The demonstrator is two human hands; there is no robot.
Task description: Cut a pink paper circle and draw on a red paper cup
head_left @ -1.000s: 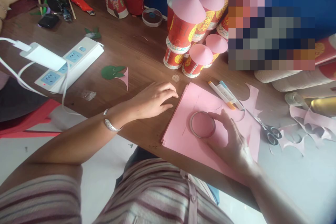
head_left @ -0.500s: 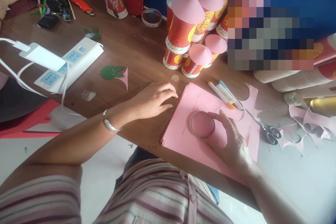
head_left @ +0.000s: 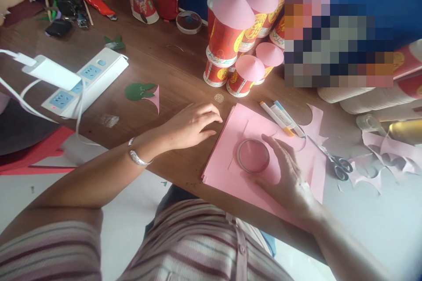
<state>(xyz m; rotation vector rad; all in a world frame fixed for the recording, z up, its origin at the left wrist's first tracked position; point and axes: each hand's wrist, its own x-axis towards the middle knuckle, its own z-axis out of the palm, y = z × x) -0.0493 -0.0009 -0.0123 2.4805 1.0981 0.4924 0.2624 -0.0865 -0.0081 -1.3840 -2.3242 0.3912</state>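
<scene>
A round, see-through ring or lid with a greyish rim [head_left: 238,158] lies on a stack of pink paper sheets [head_left: 224,171]. My right hand [head_left: 286,171] is around its right side, thumb and fingers spread apart, not closed on it; whether a fingertip touches the rim I cannot tell. Faint drawn lines show on the top sheet. To the left of the stack, my left hand [head_left: 198,125] rests on the brown table with loosely bent fingers, holding nothing. Two marker pens [head_left: 280,118] lie on the sheets' far edge, close to a pair of scissors [head_left: 336,162].
Red paper cups with pink paper cones [head_left: 234,11] stand at the back. Pink paper scraps [head_left: 372,180] lie at right. A white power strip [head_left: 99,79] with cables, a green paper cutout [head_left: 136,91] and a red knife [head_left: 94,2] are on the left. One back area is pixelated.
My right hand's fingers have spread slightly wider and drawn back from the ring. My left hand stays put; the view has shifted a little.
</scene>
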